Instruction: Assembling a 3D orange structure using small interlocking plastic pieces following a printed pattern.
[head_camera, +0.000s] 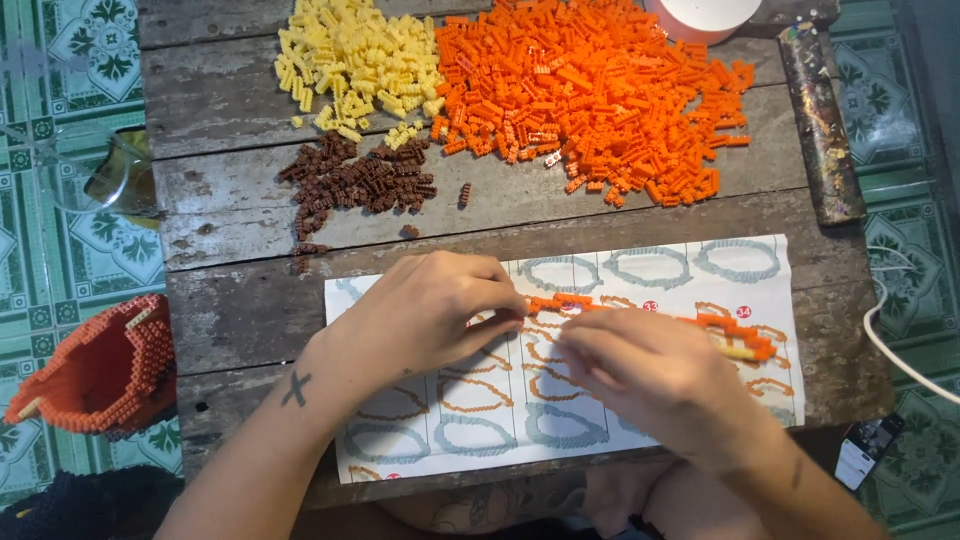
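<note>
Two hands meet over the printed pattern sheet (660, 262) at the near edge of the wooden desk (230, 200). Between them lies a thin strip of joined orange bricks (560, 300), long axis left to right across the sheet, one end pointing toward each hand. The left hand (425, 310) has its fingers (497, 302) closed on the strip's left end — thumb below, forefinger above. The right hand (655, 375) lies just beside the strip's right end, fingers drawn together; whether they grip the strip itself cannot be told, since the knuckles hide the tips. A second orange brick chain (735, 335) runs out to the right past that hand — apparently held in it — also lying roughly left to right, tilted slightly downward. The left hand is the nearer to the strip's visible middle. Further off on the desk sit an orange brick heap (600, 90), a yellow heap (355, 55) and a brown heap (360, 180), all well apart from the hands. An orange brick basket (100, 370) stands off the desk to the left.
</note>
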